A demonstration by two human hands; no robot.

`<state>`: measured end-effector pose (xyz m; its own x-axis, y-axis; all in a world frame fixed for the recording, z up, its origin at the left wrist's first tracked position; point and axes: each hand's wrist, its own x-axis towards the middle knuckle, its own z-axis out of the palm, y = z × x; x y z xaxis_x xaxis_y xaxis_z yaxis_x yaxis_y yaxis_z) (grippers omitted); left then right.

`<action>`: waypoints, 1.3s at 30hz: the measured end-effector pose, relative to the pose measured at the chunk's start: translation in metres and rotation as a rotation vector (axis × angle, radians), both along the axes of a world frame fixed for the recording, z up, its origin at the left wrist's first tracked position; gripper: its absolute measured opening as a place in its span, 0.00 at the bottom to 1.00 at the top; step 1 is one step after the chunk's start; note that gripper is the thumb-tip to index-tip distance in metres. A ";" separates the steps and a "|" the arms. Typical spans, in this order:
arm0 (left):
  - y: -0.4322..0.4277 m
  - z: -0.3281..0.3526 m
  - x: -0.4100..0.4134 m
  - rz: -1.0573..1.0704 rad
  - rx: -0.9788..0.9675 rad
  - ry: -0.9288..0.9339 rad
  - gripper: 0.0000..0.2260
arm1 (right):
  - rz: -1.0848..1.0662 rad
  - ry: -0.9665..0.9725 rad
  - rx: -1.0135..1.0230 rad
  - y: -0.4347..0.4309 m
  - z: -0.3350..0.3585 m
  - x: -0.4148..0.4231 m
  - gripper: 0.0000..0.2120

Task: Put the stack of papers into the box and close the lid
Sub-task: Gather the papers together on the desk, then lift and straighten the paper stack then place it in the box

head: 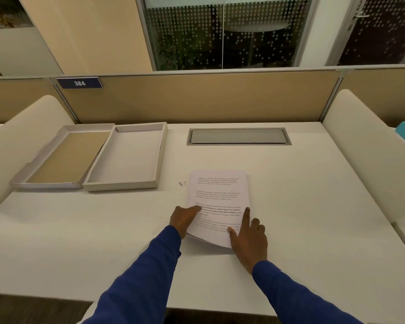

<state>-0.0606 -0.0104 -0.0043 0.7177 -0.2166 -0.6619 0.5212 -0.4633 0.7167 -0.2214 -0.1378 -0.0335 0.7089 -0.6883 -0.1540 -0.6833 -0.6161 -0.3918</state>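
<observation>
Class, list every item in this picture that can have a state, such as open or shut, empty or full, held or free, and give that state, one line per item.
Box: open, empty, on the desk.
Lid: off, lying inside up, touching the box's left side.
Stack of papers: on the desk, near edge lifted, printed side up.
Left hand: gripping the stack's left edge.
Right hand: fingers spread on the stack's right side.
Cable hatch: shut.

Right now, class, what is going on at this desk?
A person in blue sleeves has both hands on a stack of papers lying on the white desk. The left hand grips its left edge, the right hand presses its lower right. The box and lid lie open and empty, far left.
</observation>
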 end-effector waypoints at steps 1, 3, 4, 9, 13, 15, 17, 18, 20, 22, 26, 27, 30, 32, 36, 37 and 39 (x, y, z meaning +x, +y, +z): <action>0.000 0.002 0.005 -0.044 -0.017 0.019 0.29 | 0.000 0.003 0.002 -0.001 0.000 0.000 0.40; -0.001 0.004 0.015 -0.113 -0.044 0.068 0.19 | -0.003 0.006 0.006 -0.004 -0.001 0.000 0.41; -0.002 0.005 0.019 -0.136 -0.059 0.091 0.15 | -0.006 0.008 0.014 -0.005 0.000 0.000 0.41; -0.007 -0.008 0.035 -0.192 -0.067 0.083 0.18 | -0.021 0.004 0.038 -0.010 -0.003 0.002 0.45; -0.014 -0.010 0.026 -0.172 -0.075 -0.040 0.16 | -0.058 -0.021 0.095 -0.016 0.000 0.004 0.48; -0.014 -0.006 0.014 -0.152 -0.093 -0.133 0.12 | -0.115 -0.039 0.166 -0.024 0.004 0.009 0.47; -0.011 -0.002 0.002 -0.145 -0.167 -0.206 0.12 | -0.167 -0.071 0.254 -0.034 0.008 0.015 0.46; -0.008 0.000 -0.004 -0.143 -0.203 -0.238 0.12 | -0.196 -0.108 0.312 -0.040 0.010 0.018 0.46; -0.001 0.007 -0.013 -0.131 -0.268 -0.289 0.13 | -0.261 -0.213 0.453 -0.053 0.012 0.023 0.48; 0.006 0.016 -0.021 -0.108 -0.336 -0.308 0.13 | -0.325 -0.310 0.608 -0.068 0.014 0.026 0.50; 0.018 0.025 -0.026 -0.065 -0.422 -0.284 0.15 | -0.306 -0.509 1.189 -0.087 0.039 0.027 0.34; 0.020 0.026 -0.026 -0.069 -0.432 -0.291 0.16 | -0.268 -0.554 1.306 -0.090 0.045 0.027 0.27; 0.020 0.029 -0.027 -0.102 -0.423 -0.374 0.20 | -0.130 -0.607 1.317 -0.092 0.063 0.028 0.22; 0.017 0.031 -0.027 -0.124 -0.397 -0.467 0.17 | -0.049 -0.641 1.217 -0.088 0.073 0.029 0.19; 0.010 0.037 -0.028 -0.106 -0.400 -0.633 0.13 | 0.036 -0.708 1.043 -0.079 0.087 0.028 0.16; 0.008 0.038 -0.029 -0.095 -0.403 -0.655 0.13 | 0.038 -0.733 1.022 -0.076 0.090 0.026 0.15; 0.003 0.038 -0.032 -0.075 -0.387 -0.701 0.17 | 0.033 -0.771 1.000 -0.073 0.092 0.023 0.15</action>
